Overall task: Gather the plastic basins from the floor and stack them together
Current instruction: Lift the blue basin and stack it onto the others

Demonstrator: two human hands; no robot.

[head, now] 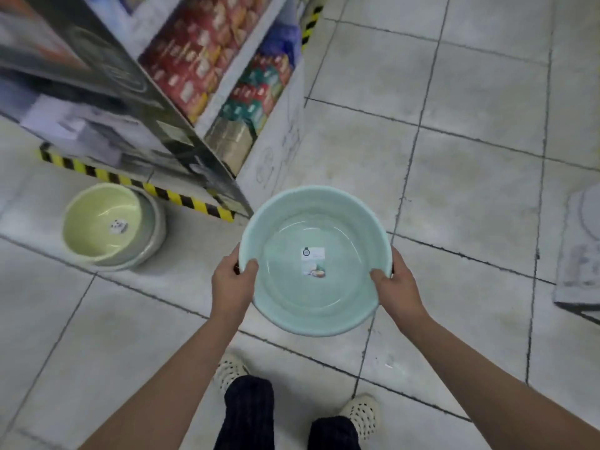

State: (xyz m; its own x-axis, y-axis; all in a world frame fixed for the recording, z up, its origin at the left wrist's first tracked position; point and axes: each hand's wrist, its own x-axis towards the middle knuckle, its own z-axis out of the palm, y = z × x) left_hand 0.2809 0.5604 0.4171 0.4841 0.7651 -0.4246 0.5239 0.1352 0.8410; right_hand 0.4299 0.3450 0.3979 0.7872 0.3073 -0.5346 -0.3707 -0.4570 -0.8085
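I hold a pale mint-green plastic basin [315, 235] in front of me with both hands, mouth up and clear of the floor [470, 190]. My left hand [232, 282] grips the rim on the left side. Its thumb is hooked over the edge into the bowl, and the other fingers [236, 254] curl under the outside wall. My right hand [397, 285] grips the opposite side of the rim the same way, thumb inside and the rest wrapped below, out of sight. Both sets of fingers are closed round the rim, and the basin is about level between them. A small printed label [313, 263] sticks to the inside bottom of the basin.

Down to my left, a stack of basins [152, 228] stands on the floor tiles. A yellow-green basin [100, 219] sits on top, nested slightly off-centre inside greyish ones, with its own little sticker [118, 226] on the bottom. The stack is well apart from the basin I hold.

Just behind the stack, a strip of black-and-yellow hazard tape [136, 183] runs along the base of a big printed carton [97, 92]. Beside the carton stands a white shelf unit [211, 60] full of red and green packets, too blurred to read.

Below the basin I see my dark trousers [250, 414] and my cream perforated shoes, the left shoe [232, 371] and the right shoe [362, 414], flat on the grey-jointed tiles. A pale object [581, 254] at the right edge is too blurred to tell what it is.
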